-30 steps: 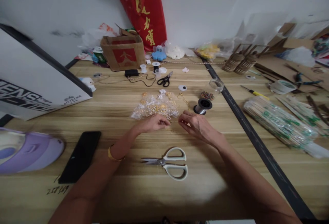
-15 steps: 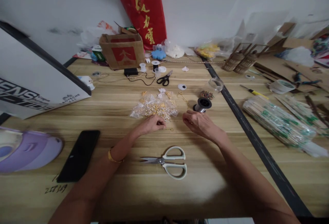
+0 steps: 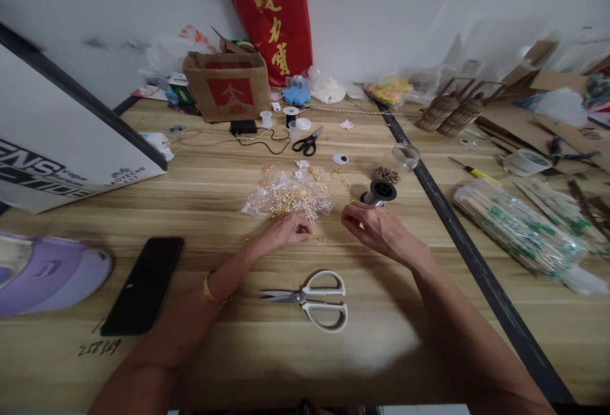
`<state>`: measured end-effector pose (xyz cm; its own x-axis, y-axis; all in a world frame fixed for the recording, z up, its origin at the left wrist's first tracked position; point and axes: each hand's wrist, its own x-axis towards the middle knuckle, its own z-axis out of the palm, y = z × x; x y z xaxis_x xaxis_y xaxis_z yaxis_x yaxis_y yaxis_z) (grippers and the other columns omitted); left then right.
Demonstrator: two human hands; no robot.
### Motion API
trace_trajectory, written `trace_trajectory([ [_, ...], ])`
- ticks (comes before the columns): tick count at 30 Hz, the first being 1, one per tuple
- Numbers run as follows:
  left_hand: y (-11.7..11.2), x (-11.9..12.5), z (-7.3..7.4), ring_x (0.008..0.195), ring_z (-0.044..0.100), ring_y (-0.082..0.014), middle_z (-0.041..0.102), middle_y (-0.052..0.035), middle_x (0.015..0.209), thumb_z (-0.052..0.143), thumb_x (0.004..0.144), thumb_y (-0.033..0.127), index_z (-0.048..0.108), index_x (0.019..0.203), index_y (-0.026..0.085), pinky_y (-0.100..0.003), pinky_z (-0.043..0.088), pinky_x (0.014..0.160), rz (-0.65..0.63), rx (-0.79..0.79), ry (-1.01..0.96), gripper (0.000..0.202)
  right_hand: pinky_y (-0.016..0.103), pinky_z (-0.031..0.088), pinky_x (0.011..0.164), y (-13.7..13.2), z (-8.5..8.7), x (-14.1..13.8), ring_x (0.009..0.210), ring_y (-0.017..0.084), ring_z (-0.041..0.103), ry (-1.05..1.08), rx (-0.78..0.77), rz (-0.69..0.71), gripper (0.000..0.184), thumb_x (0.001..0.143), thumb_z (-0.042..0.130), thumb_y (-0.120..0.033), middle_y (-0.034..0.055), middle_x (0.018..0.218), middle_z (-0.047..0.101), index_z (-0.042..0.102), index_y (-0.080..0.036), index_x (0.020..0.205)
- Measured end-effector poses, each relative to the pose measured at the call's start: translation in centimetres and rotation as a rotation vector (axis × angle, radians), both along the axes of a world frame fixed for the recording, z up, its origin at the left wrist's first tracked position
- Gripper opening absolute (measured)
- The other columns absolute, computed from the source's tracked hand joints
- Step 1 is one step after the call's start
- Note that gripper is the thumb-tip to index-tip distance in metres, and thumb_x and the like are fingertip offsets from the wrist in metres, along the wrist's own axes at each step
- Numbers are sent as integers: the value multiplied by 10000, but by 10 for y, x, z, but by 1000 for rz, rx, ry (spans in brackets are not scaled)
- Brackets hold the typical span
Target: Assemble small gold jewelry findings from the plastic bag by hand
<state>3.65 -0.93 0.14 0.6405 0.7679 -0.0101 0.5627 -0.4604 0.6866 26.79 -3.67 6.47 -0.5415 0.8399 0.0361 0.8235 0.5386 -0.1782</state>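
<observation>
My left hand (image 3: 286,232) rests on the wooden table (image 3: 238,351) with its fingers pinched on a small gold piece at the near edge of a pile of clear bags with gold findings (image 3: 288,194). My right hand (image 3: 376,227) hovers a little to the right, fingers curled in a pinch; what it holds is too small to make out. A spool of thin wire (image 3: 378,192) stands just beyond the right hand. White-handled scissors (image 3: 314,299) lie in front of both hands.
A black phone (image 3: 143,285) and a purple object (image 3: 47,272) lie at the left. Black scissors (image 3: 307,142), a brown box (image 3: 227,88), a tipped glass jar of beads (image 3: 398,164) and a bag of sticks (image 3: 519,231) lie farther off.
My right hand has moved away from the left hand, to the right and slightly up. The left hand has stayed pinched near the bags. The camera tilted a little.
</observation>
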Motion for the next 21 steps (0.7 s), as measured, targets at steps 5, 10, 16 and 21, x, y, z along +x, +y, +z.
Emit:
trace_trajectory([
  [5, -3, -1, 6, 605, 504, -90, 630, -6, 691, 592, 744, 139, 700, 741, 130, -183, 363, 583, 18, -13, 56, 109, 249, 282, 564, 2, -4, 1, 641, 141, 546, -51, 3, -19, 186, 915, 433, -211, 59, 810, 624, 595, -170, 835],
  [10, -4, -2, 5, 596, 516, -99, 650, -7, 681, 585, 752, 170, 710, 758, 134, -188, 362, 576, 55, -33, 81, 130, 260, 346, 589, -3, -15, -9, 781, 188, 590, -59, 83, -81, 177, 885, 500, -216, 119, 1049, 591, 570, -157, 1037],
  [16, -5, -2, 2, 651, 560, -119, 676, -12, 737, 600, 746, 187, 712, 778, 150, -198, 382, 603, 66, 4, 83, 122, 240, 419, 657, -11, -45, -39, 800, 154, 603, 266, -112, 116, 260, 871, 485, -119, 78, 1047, 594, 497, -179, 1124],
  [21, -5, -2, 1, 644, 563, -114, 681, -12, 733, 602, 749, 178, 703, 760, 147, -195, 383, 597, 52, -2, 70, 107, 232, 412, 635, -12, -67, -49, 700, 139, 582, 394, -207, 26, 106, 890, 490, -187, 47, 868, 625, 519, -169, 991],
])
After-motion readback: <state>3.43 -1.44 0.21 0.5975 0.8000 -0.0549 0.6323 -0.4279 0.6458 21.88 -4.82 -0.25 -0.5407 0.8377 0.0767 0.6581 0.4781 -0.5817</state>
